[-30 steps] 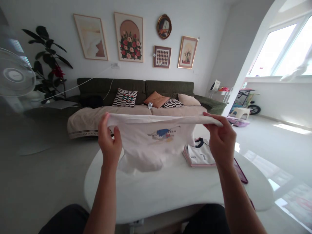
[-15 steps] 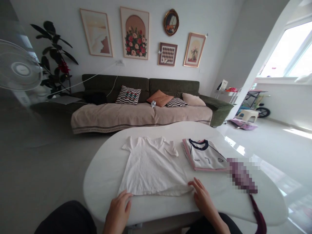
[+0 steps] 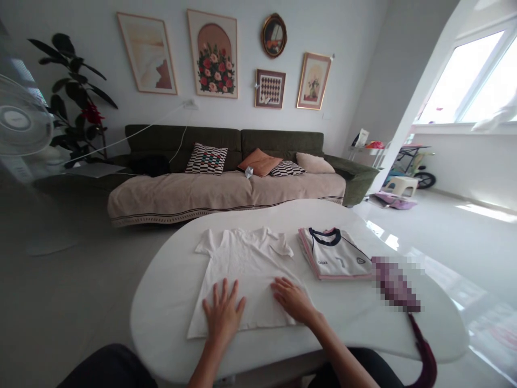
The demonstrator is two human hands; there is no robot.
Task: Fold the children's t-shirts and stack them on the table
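A white short-sleeved T-shirt [image 3: 250, 264] lies spread out on the white table [image 3: 161, 302], its collar toward the sofa and its hem toward me. My left hand [image 3: 224, 310] rests flat on the shirt's lower left part with fingers spread. Farther right, my right hand [image 3: 291, 295] lies on the shirt's lower right part, fingers stretched out and pointing left. Beside the shirt on the right is a folded stack of clothes [image 3: 337, 256], topped by a white jersey with a dark collar and pink cloth showing along its edges.
A pixelated dark-red item [image 3: 398, 285] lies on the table's right side, with a dark-red strap [image 3: 424, 350] hanging over the edge. Beyond the table stands a green sofa [image 3: 283, 143] with cushions and a beige cover. At the far left is a fan [image 3: 18, 118].
Both hands have moved from the hem corners up onto the shirt's lower front, closer together. My left hand's fingers have spread. The view has shifted slightly.
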